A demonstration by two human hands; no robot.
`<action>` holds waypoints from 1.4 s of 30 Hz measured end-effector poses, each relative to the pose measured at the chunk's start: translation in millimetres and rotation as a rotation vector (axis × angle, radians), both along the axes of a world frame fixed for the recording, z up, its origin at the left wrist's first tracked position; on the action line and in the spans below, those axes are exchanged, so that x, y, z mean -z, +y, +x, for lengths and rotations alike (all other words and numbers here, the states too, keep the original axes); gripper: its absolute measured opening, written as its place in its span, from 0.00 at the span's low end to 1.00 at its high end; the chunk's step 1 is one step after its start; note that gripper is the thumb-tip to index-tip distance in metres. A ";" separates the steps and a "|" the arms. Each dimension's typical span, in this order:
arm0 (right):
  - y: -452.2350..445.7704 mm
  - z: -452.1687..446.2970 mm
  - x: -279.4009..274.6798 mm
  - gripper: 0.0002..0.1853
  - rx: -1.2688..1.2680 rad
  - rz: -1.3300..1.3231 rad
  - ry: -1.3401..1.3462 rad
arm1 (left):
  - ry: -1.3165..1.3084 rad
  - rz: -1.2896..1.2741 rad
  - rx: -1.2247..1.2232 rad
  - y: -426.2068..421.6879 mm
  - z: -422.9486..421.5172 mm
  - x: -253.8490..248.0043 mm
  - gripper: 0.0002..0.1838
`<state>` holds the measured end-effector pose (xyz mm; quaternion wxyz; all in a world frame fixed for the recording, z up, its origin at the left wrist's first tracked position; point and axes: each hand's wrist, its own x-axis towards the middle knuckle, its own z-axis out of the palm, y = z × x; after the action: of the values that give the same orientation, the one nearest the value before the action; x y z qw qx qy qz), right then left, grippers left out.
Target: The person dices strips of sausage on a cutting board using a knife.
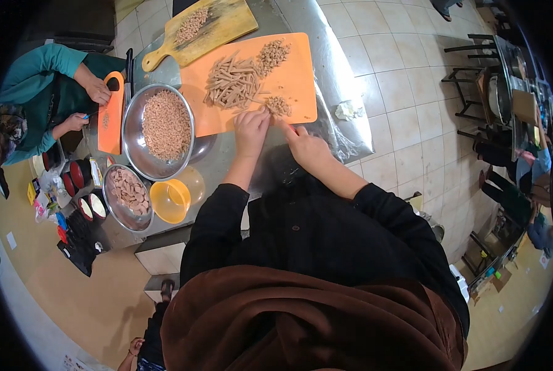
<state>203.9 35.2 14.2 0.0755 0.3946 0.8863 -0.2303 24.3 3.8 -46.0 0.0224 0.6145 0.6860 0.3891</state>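
Note:
A large orange cutting board lies on the metal table in front of me. On it are a pile of light-brown sausage-like strips, a heap of small diced pieces and a smaller diced heap. My left hand is at the board's near edge, its fingers closed and pressed on the ends of some strips beside the smaller heap. My right hand is closed round a knife; a bit of reddish handle shows, and the blade is mostly hidden.
At left stand a metal bowl of diced pieces, a smaller bowl of pink chunks and a yellow cup. A wooden board lies beyond. Another person works at a small orange board. A crumpled white wrapper lies right.

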 end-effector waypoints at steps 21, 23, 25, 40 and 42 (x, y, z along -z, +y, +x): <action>-3.4 16.5 -7.2 0.29 0.079 -0.024 0.258 | 0.088 -0.076 -0.050 -3.6 1.3 -3.1 0.08; -2.7 12.9 -9.6 0.29 0.079 -0.026 0.233 | 0.108 -0.079 -0.078 -5.2 1.5 -1.1 0.08; -2.3 10.1 -14.1 0.30 0.079 -0.030 0.206 | 0.108 -0.079 -0.086 -5.7 2.1 0.5 0.08; -5.5 3.4 -5.2 0.30 0.051 -0.057 0.142 | 0.092 -0.046 -0.103 -4.7 -1.9 4.9 0.07; -5.2 2.4 -3.1 0.32 0.023 -0.011 0.105 | 0.092 -0.042 -0.100 -4.8 -1.4 3.7 0.07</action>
<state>206.3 30.0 17.3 0.0284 0.3917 0.8831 -0.2566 22.9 -1.0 -49.7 -0.0155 0.5961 0.7240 0.3467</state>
